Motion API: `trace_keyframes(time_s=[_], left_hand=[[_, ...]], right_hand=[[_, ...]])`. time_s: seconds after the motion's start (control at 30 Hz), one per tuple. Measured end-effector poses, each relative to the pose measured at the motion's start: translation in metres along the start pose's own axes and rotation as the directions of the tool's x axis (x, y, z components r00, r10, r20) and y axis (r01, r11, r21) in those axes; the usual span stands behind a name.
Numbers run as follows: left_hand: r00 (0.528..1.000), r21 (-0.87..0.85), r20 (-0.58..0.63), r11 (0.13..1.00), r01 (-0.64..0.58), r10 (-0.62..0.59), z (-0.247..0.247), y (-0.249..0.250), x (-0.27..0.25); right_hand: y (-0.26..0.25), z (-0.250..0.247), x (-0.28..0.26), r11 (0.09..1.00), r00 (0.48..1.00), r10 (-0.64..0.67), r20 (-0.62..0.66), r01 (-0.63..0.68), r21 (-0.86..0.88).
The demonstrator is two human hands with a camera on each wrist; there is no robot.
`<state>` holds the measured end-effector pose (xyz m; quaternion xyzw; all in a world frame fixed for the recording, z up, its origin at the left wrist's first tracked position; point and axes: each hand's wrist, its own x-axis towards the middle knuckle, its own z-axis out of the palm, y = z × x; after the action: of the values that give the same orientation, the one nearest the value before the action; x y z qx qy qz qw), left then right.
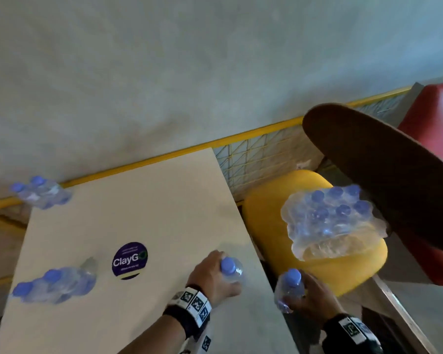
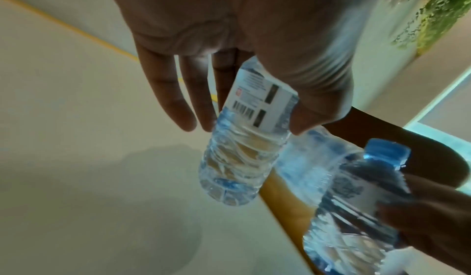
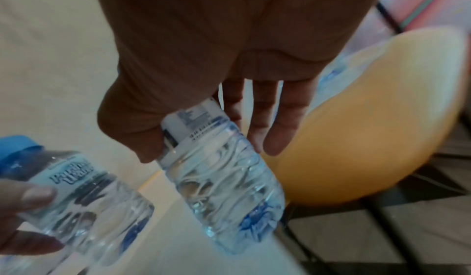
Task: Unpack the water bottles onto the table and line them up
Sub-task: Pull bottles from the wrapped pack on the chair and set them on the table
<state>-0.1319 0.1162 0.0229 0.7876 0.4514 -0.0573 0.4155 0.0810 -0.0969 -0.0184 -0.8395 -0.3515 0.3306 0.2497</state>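
Two bottles, one in each hand, above the worktop's (image 1: 143, 200) right edge.
Left hand (image 1: 215, 279) and right hand (image 1: 315, 297) each keep a clenched grip on a clear, blue-capped bottle (image 1: 230, 270); torn pack (image 1: 330, 221) sits on yellow chair (image 1: 264, 215) beside.

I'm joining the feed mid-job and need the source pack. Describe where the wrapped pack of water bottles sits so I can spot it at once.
Right of the beige rectangular table stands a yellow rounded chair. On its seat rests the clear shrink-wrapped pack of blue-capped bottles. Unlike the bottle clusters on the table, it is off the table and still in torn plastic film.
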Motion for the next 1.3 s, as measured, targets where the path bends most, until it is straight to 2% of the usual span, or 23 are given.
trace_keyframes(time_s=[0.1,0.2,0.3,0.43,0.6,0.8,0.93,1.2,1.3], left_hand=[[0.985,-0.011,-0.141,0.995,0.103,-0.103,-0.046,-0.080,-0.033],[0.959,-0.052,-0.219,0.983,0.174,-0.181,-0.090,-0.150,-0.071],[0.919,-0.092,-0.281,0.961,0.262,-0.277,-0.126,-0.217,-0.107],[0.862,-0.163,-0.338,0.925,0.343,-0.379,-0.168,-0.291,-0.141],[0.821,-0.199,-0.376,0.903,0.382,-0.430,-0.198,-0.357,-0.146],[0.819,-0.214,-0.374,0.900,0.380,-0.435,-0.217,-0.393,-0.138],[0.849,-0.208,-0.348,0.916,0.343,-0.397,-0.224,-0.408,-0.126],[0.895,-0.094,-0.282,0.939,0.332,-0.345,-0.236,-0.401,-0.109],[0.901,-0.126,-0.287,0.946,0.300,-0.324,-0.235,-0.403,-0.110]], right_hand=[[-0.063,0.047,0.002,0.992,0.984,-0.121,0.134,0.123,-0.008],[-0.134,0.094,0.008,0.962,0.933,-0.249,0.260,0.270,-0.046],[-0.208,0.145,0.015,0.923,0.878,-0.323,0.353,0.375,-0.089],[-0.297,0.222,0.023,0.879,0.827,-0.362,0.430,0.457,-0.138],[-0.373,0.306,0.023,0.849,0.790,-0.363,0.494,0.499,-0.173],[-0.403,0.368,0.027,0.889,0.851,-0.322,0.415,0.423,-0.178],[-0.424,0.385,0.025,0.878,0.859,-0.311,0.406,0.424,-0.224],[-0.437,0.401,0.015,0.854,0.866,-0.307,0.396,0.434,-0.287],[-0.418,0.408,0.018,0.920,0.913,-0.232,0.335,0.318,-0.230]])
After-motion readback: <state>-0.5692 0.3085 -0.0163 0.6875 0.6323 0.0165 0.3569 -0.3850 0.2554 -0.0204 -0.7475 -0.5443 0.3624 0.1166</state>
